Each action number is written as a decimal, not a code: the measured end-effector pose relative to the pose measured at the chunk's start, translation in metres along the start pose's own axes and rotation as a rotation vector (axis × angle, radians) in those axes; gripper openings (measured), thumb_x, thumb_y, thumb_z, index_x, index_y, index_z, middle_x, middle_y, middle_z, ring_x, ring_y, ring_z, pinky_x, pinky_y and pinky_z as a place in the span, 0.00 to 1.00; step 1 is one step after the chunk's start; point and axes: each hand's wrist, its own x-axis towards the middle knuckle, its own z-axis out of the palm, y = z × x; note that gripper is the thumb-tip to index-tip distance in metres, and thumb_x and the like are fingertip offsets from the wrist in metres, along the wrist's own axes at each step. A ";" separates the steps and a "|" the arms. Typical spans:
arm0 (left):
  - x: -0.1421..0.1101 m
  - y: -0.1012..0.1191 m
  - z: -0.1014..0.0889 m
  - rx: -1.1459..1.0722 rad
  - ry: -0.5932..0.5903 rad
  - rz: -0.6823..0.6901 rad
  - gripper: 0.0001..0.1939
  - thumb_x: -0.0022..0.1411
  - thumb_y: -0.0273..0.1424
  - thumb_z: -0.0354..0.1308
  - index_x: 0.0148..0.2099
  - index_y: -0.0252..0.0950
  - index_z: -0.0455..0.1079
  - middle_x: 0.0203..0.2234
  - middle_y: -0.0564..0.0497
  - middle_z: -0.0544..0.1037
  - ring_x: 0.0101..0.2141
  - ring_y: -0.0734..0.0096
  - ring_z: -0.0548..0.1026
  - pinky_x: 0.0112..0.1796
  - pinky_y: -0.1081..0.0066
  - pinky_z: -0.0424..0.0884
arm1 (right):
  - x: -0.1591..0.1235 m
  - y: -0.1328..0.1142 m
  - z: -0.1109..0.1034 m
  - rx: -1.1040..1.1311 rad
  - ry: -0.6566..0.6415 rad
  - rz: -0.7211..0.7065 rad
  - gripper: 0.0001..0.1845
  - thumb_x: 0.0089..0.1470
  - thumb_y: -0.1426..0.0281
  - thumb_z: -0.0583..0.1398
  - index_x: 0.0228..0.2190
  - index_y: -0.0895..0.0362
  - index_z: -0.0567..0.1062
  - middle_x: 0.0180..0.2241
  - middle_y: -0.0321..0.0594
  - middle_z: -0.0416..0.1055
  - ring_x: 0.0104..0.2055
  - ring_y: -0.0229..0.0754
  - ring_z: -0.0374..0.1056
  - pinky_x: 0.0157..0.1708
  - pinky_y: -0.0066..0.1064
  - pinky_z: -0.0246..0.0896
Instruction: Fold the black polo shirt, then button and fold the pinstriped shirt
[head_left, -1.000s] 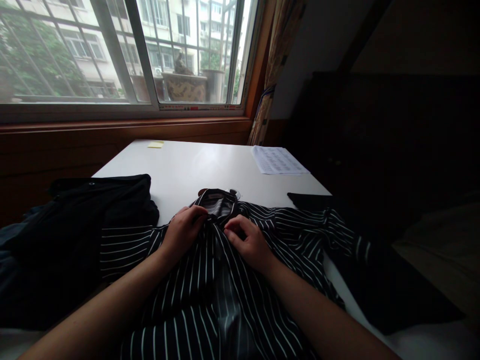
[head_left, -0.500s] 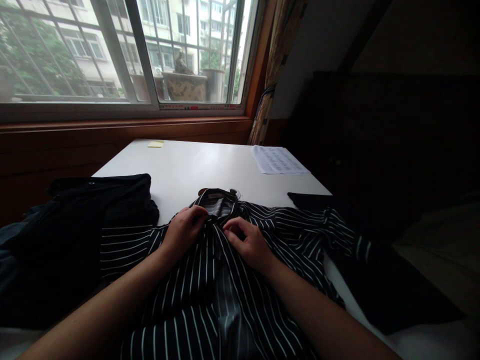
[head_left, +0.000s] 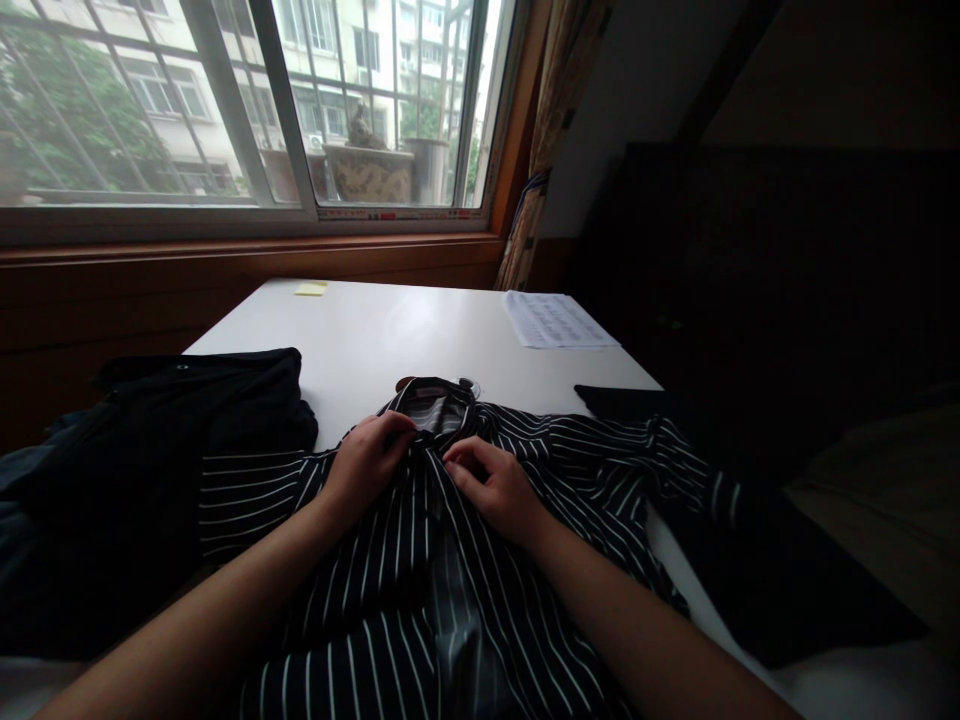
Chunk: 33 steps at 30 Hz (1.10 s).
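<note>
Over the near half of the white table [head_left: 375, 322], at its middle, the left hand [head_left: 369, 458] pinches dark cloth between thumb and fingers just under the collar [head_left: 433, 412] of a striped shirt [head_left: 487, 590]. The right hand [head_left: 501, 487], to its right, has thumb and forefinger brought together at the edge of the front opening, the other fingers curled; whether a button sits between the fingertips cannot be told.

The shirt lies on the table's near half, collar towards the far edge, sleeves out to the left and right sides. It is black with thin white stripes, lengthwise down the front and across the sleeves, rumpled at the right; the front parts below the hands, showing a greyer inside. A small pale patch inside the collar cannot be read.

A brown rounded object [head_left: 405, 383] peeks out behind the collar, and white surface runs from there to the table's far edge. Dark folded clothing [head_left: 225, 400] with a small metal fastener covers the table's near left; dark cloth [head_left: 787, 580] hangs past its right edge. A yellow note [head_left: 310, 289] lies at the far left corner, printed sheets [head_left: 559, 320] at the far right, their rows too small to read. Beyond the table, the window frame [head_left: 405, 215] carries a red-marked strip, illegible.
</note>
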 end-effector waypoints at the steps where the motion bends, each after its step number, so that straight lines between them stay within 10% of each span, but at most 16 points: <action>1: 0.000 0.000 0.000 -0.004 0.001 -0.001 0.04 0.66 0.30 0.56 0.43 0.40 0.72 0.36 0.51 0.79 0.38 0.62 0.76 0.41 0.64 0.70 | 0.000 0.000 0.000 -0.001 -0.002 -0.002 0.04 0.61 0.68 0.59 0.37 0.53 0.75 0.28 0.32 0.70 0.30 0.37 0.66 0.32 0.29 0.60; 20: 0.001 0.009 -0.008 -0.091 0.120 -0.107 0.06 0.65 0.34 0.57 0.43 0.40 0.72 0.36 0.51 0.80 0.38 0.64 0.78 0.40 0.66 0.72 | -0.012 -0.042 0.005 -0.661 -0.195 -0.133 0.19 0.50 0.55 0.64 0.35 0.53 0.65 0.38 0.44 0.70 0.39 0.50 0.66 0.40 0.41 0.61; 33: 0.003 0.006 -0.009 -0.104 0.140 -0.142 0.08 0.65 0.36 0.56 0.43 0.40 0.72 0.36 0.51 0.80 0.38 0.64 0.78 0.40 0.66 0.71 | -0.024 -0.035 0.033 -0.666 -0.081 -0.018 0.15 0.52 0.61 0.61 0.38 0.54 0.66 0.38 0.41 0.69 0.39 0.46 0.66 0.39 0.39 0.63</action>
